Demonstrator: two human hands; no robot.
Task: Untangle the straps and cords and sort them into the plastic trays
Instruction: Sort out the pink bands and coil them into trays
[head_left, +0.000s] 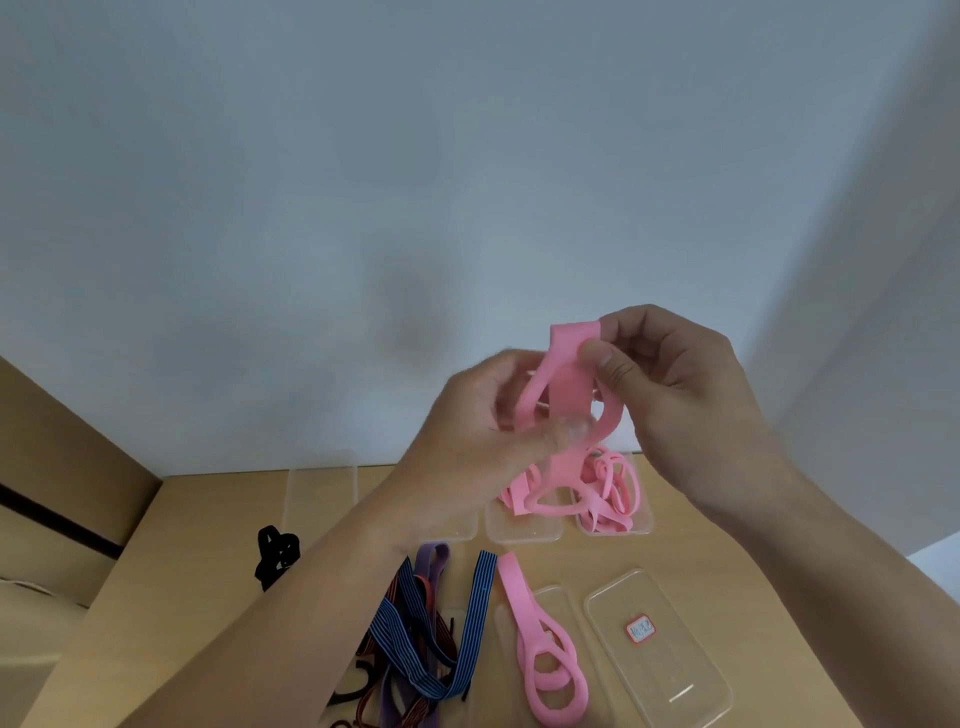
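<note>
Both hands are raised above the table with a pink strap (563, 384) between them. My right hand (670, 395) pinches the strap's upper loop between thumb and fingers. My left hand (478, 431) grips its lower part, fingers curled and blurred. The strap hangs down toward a clear tray (641, 525) filled with more pink straps (610, 488). A neighbouring clear tray (524, 530) also holds pink strap ends. Another pink strap (540, 644) lies on the table in front. A tangle of blue-striped, purple and red-black straps (415, 639) lies at front left.
Two clear lids or trays (670, 670) lie at front right, one with a red-framed label (641, 630). A black strap (278, 553) sits at the left. An upright clear tray (322, 493) stands by the wall. Cardboard boxes (57, 467) border the left side.
</note>
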